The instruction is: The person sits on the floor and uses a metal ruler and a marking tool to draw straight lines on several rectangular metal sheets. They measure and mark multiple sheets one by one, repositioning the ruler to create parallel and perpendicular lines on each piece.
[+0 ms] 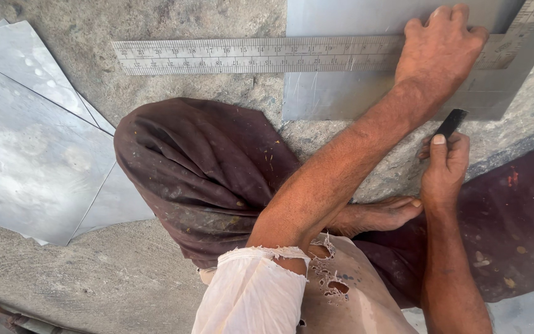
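My left hand [440, 49] reaches across my body and presses flat on a long steel ruler [248, 55]. The ruler lies across a grey metal sheet [335, 96] on the rough concrete floor and sticks out well past the sheet's left edge. A second graduated arm of the ruler [526, 25] runs off at the top right. My right hand [443, 170] grips a short dark tool [451, 122], whose tip points up at the sheet's near edge. What kind of tool it is cannot be told.
Several loose metal sheets [32, 154] lie overlapping on the floor at the left. My folded knee in dark brown cloth [199, 167] fills the middle, and my bare foot [378, 216] rests below the right hand. Concrete floor [94, 284] shows at the lower left.
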